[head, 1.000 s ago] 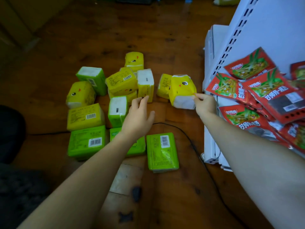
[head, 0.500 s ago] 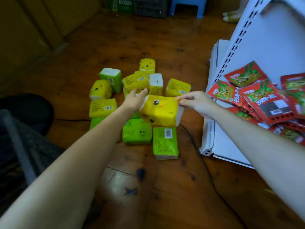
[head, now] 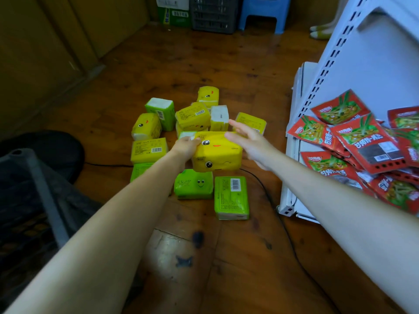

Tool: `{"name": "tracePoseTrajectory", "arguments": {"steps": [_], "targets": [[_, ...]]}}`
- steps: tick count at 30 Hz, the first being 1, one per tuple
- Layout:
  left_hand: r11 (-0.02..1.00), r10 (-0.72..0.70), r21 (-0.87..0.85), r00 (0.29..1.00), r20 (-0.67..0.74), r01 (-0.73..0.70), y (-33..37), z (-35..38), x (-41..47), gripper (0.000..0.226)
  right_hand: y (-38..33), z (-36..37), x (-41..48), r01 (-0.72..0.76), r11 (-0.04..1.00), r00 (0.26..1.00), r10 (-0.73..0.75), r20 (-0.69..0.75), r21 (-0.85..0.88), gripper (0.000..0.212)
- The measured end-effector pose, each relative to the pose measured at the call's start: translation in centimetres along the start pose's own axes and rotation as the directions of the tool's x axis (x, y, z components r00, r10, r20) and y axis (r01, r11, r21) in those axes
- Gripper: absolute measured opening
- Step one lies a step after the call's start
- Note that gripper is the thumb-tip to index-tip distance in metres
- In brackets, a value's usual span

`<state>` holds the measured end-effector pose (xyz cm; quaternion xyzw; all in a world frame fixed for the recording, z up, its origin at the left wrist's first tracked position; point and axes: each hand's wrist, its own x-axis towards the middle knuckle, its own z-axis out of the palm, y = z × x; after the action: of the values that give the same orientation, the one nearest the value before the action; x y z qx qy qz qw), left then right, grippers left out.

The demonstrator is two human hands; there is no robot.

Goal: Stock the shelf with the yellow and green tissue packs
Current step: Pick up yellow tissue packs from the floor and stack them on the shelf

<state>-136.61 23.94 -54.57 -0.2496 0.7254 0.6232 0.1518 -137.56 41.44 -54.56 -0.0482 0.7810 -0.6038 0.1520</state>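
A yellow tissue pack [head: 216, 152] with cartoon eyes is held level by its left end in the left grip [head: 186, 147]; more yellow and green packs [head: 231, 196] lie beyond and beneath.

Dim, warm light — edges warped

Blurred right hand [head: 249, 142]; edge-cropped snack packets [head: 368, 141].

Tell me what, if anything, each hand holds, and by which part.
The left hand grips the yellow tissue pack by its left end. The right hand is open beside the pack's right end, holding nothing; whether it touches cannot be told.
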Motion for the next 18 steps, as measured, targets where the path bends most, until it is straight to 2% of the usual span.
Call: {"name": "tracePoseTrajectory", "arguments": {"steps": [3,6,10,12,13,18], "targets": [[0.987,-0.131,-0.101,0.991,-0.021,0.128,0.1,-0.4,-0.1,0.026,0.1,0.8,-0.1,0.022,0.996,0.993,-0.012,0.12,-0.083,0.075],[0.972,-0.184,-0.139,0.982,0.05,0.19,0.1,-0.9,-0.7,0.02,0.5,1.1,0.1,0.007,0.985,0.994,0.011,0.108,-0.171,0.076],[0.989,-0.031,-0.133,0.975,0.222,0.062,0.7,-1.6,-1.8,0.034,1.2,1.1,0.1,-0.052,0.993,0.997,0.057,0.046,-0.109,0.062],[0.999,0.05,-0.031,0.948,0.315,-0.043,0.7,-1.6,-2.2,0.017,1.3,1.0,-0.2,-0.064,0.994,0.998,0.066,0.02,-0.091,0.06],[0.996,0.086,0.009,0.938,0.335,-0.094,0.6,-1.6,-2.2,0.008,1.3,0.9,-0.3,-0.063,0.993,0.998,0.064,0.007,-0.098,0.059],[0.969,0.218,0.046,0.931,0.293,-0.241,0.0,-0.9,-2.1,0.03,1.4,0.8,-0.7,-0.092,0.994,0.996,0.091,-0.019,-0.063,0.062]]}}
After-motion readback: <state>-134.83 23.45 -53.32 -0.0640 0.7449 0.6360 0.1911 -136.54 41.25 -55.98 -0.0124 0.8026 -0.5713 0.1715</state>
